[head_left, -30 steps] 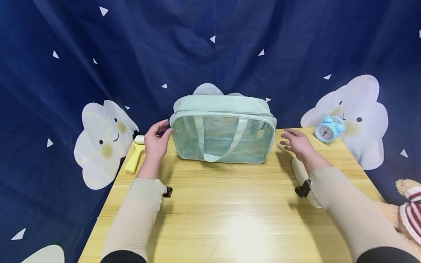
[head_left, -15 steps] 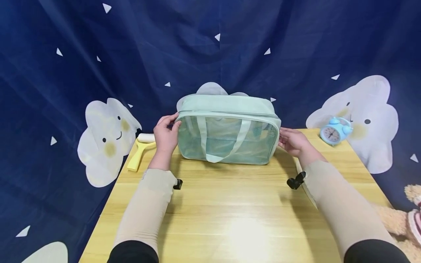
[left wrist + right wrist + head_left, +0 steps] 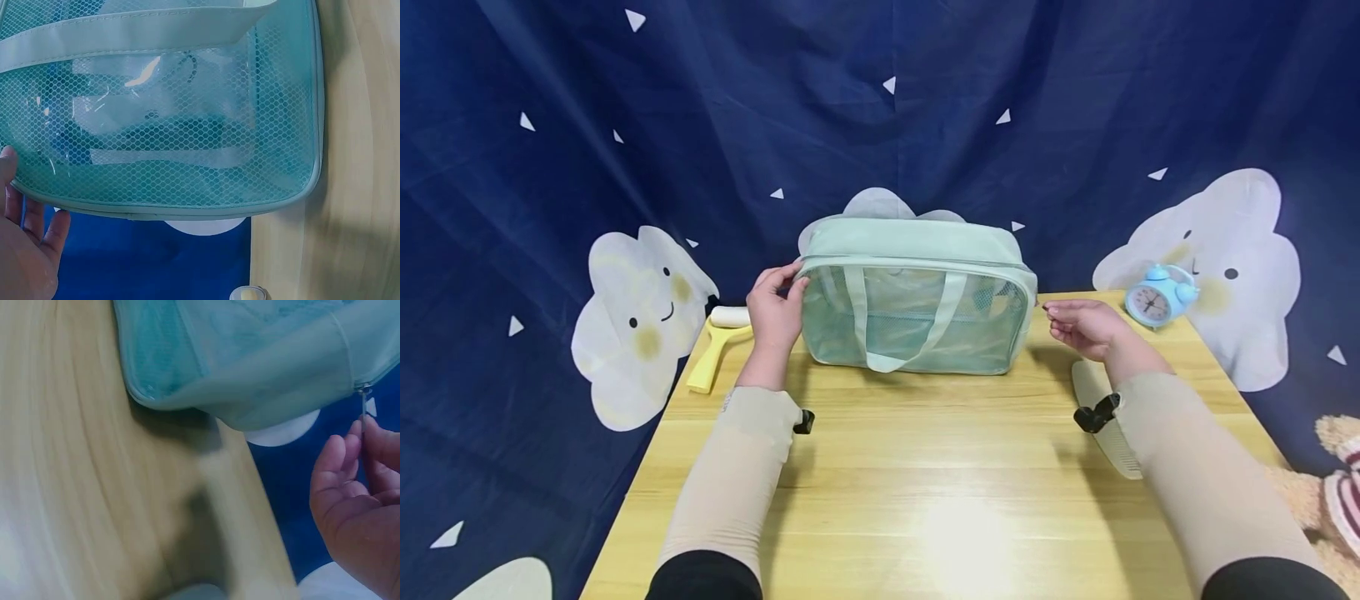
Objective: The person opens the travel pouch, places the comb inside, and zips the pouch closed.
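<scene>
A pale mint-green, see-through mesh bag [image 3: 917, 237] stands upright at the back of the wooden table, its strap handle hanging down the front. At its upper left corner my left hand [image 3: 775, 317] holds the edge, thumb on the front and fingers behind. The left wrist view shows the bag's mesh front [image 3: 156, 112] with that hand [image 3: 31, 244] at its rim. Off the bag's right end, my right hand [image 3: 1086, 329] pinches a metal zipper pull [image 3: 364, 403] between thumb and fingers, as the right wrist view shows. The zipper runs along the bag's top edge.
A yellow-handled lint roller [image 3: 711, 362] lies left of the bag. A blue alarm clock [image 3: 1150, 302] stands at the table's back right corner. Under my right forearm lies a pale comb [image 3: 1123, 450]. A teddy bear [image 3: 1296, 492] is beyond the right edge; a dark blue curtain [image 3: 955, 150] hangs behind.
Both hands have come in to the bag. My left hand has taken hold of its upper left corner; my right reached its right end, then drew slightly away, pinching the zipper pull.
</scene>
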{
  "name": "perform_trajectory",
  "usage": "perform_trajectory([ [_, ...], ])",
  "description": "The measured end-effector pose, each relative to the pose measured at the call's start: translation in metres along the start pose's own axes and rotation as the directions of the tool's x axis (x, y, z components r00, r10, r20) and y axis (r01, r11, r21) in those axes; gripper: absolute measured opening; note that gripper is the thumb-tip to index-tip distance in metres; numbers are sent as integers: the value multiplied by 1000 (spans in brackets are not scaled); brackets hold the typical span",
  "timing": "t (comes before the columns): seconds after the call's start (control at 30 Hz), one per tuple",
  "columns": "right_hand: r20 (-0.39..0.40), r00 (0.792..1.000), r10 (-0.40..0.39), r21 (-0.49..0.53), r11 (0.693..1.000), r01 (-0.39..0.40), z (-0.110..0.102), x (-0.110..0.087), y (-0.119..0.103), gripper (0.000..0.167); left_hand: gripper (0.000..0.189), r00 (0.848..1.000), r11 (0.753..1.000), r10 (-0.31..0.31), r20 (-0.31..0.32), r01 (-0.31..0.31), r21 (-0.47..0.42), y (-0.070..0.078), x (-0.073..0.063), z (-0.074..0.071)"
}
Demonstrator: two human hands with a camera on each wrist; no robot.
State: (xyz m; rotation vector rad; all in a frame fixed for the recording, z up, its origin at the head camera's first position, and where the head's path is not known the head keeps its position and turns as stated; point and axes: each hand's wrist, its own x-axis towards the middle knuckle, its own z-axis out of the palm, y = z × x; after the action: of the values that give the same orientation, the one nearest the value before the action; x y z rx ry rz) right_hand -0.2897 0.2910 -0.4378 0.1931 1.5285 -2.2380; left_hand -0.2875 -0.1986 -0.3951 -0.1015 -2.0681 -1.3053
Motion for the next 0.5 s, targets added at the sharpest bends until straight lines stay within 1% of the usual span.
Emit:
perform_trajectory([
  [0.1,-12,1000,-25,-136,990,23,0,-2,-7,41,23,1000,1000,10,-2,-10,4,0,-1,-1],
  [0.2,-4,999,-49,-261,964,46,1,-3,-12,40,23,1000,1000,16,-4,-16,7,1,-2,-1],
  [0.27,8,999,-46,-311,949,46,2,-3,-14,40,22,1000,1000,15,-6,-15,8,0,-3,-1],
  [0.37,17,1000,-6,-334,942,11,4,-2,-15,40,22,1000,1000,11,-6,-11,5,0,-4,0],
  [0.5,24,999,37,-320,947,-27,10,0,-16,30,21,1000,1000,5,-25,-5,-4,0,-6,0],
])
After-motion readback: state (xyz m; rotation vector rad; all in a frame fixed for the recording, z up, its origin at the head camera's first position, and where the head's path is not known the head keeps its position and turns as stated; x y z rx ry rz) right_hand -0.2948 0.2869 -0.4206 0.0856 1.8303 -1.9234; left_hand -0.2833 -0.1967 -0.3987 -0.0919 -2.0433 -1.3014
